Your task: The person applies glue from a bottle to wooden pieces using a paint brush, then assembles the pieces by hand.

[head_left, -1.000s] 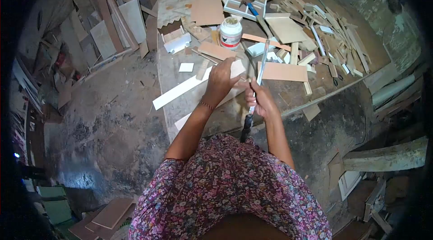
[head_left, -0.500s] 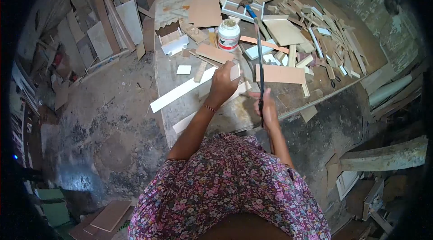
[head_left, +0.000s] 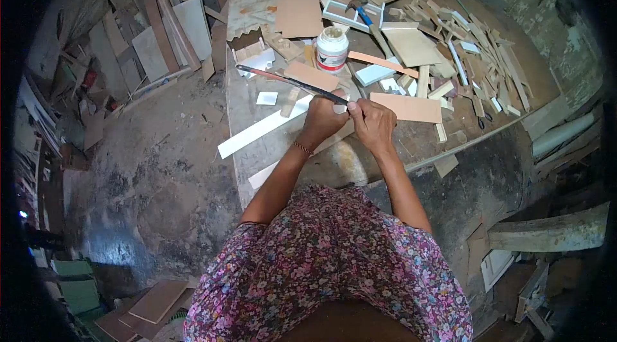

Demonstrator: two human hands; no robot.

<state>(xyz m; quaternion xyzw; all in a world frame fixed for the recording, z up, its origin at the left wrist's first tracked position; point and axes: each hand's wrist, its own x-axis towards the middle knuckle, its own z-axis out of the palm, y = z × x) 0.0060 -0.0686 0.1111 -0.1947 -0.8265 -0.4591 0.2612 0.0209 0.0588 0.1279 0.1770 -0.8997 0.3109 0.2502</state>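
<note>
My right hand [head_left: 374, 122] is closed round the lower end of a long thin dark stick-like tool [head_left: 292, 87], reddish along part of its length. The tool slants up to the left across my left hand [head_left: 323, 120]. My left hand is closed on a small wood piece [head_left: 344, 95], mostly hidden by the fingers. Both hands almost meet above the table's near edge. Just beyond them stands an open white jar [head_left: 332, 53] with a red band. A flat tan board [head_left: 406, 108] lies right of my right hand, and a white strip [head_left: 257, 130] left of my left hand.
A blue-handled hammer [head_left: 369, 22] lies on the worktable [head_left: 421, 154] behind the jar. Piled wood offcuts [head_left: 479, 53] cover the right side, with scissors [head_left: 481, 123] near the edge. Boards [head_left: 191, 27] lean at the left wall. A curved wooden beam [head_left: 549, 229] stands at right.
The tool has swung from nearly upright to slanting left. My right hand has moved up and left, close beside my left hand, which still grips the wood piece.
</note>
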